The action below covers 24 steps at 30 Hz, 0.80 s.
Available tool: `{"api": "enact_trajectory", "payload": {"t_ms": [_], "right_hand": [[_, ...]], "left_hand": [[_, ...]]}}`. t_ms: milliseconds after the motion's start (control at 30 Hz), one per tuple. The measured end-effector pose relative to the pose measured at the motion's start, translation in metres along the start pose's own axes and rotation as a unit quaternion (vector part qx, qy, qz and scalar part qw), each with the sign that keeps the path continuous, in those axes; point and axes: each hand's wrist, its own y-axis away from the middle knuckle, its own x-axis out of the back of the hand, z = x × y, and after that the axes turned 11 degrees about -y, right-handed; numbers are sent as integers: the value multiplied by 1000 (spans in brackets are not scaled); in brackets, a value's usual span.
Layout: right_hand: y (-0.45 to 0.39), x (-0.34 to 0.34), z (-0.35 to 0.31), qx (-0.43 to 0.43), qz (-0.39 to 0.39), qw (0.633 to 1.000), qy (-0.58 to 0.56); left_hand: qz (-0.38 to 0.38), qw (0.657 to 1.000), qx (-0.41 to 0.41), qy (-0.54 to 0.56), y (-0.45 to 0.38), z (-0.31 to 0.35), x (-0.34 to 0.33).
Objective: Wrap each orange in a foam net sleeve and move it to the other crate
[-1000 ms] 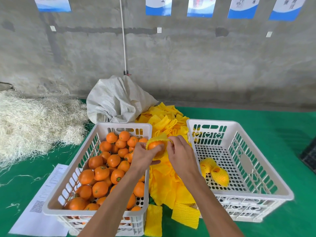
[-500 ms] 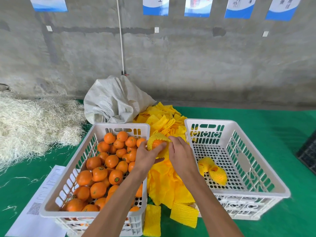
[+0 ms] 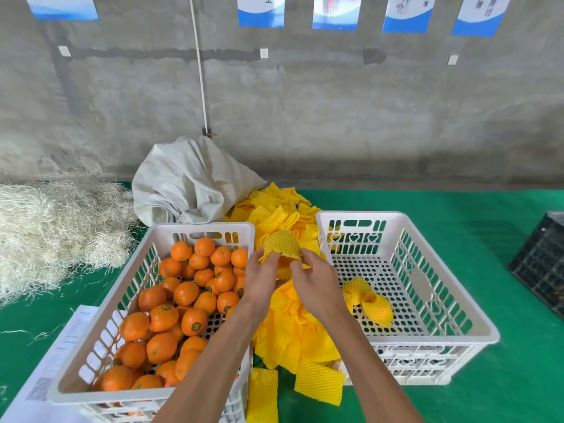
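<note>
Where half a second ago orange skin showed through the open end of the sleeve, the yellow foam net now domes over the top of the fruit and no peel is visible from the head view. So the orange is inside or nearly inside; the lower end is hidden behind the fingers, so I cannot tell if it is closed off.

Both hands are on it. Left hand pinches the sleeve's lower left edge with curled fingers; right hand grips the lower right edge, fingers curled round the net. The bundle is held in the air between the two crates, above the loose pile of sleeves, not resting on anything.

Left crate holds many bare oranges. Right crate holds two wrapped ones, touching each other near its left wall.

My read: the wrap step for this orange is about done, and what's left is a short carry to the right and a drop into the right crate. Task overall is early, with most fruit unwrapped. Risk: the net is loose and stretchy, so the orange may slip out of the bottom if only the edges are held during the move.
</note>
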Motion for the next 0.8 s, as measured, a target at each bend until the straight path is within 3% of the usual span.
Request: {"api": "enact_trajectory", "payload": {"t_ms": [100, 233, 333, 467, 633, 800], "right_hand": [[-7, 8, 6, -67, 21, 992, -107], [-14, 25, 19, -76, 100, 989, -84], [-14, 46, 29, -46, 162, 985, -43], [-14, 71, 46, -2, 204, 978, 34], [-14, 74, 58, 24, 168, 982, 80], [-15, 45, 65, 36, 97, 989, 104]], "left_hand": [[-30, 992, -87, -85, 5, 3, -11], [-165, 970, -122, -134, 12, 8, -32], [-201, 953, -119, -191, 13, 19, -51], [-194, 951, -123, -206, 9, 25, -74], [-149, 950, -151, -228, 2, 14, -77], [-78, 883, -225, -406, -8, -2, -31]]}}
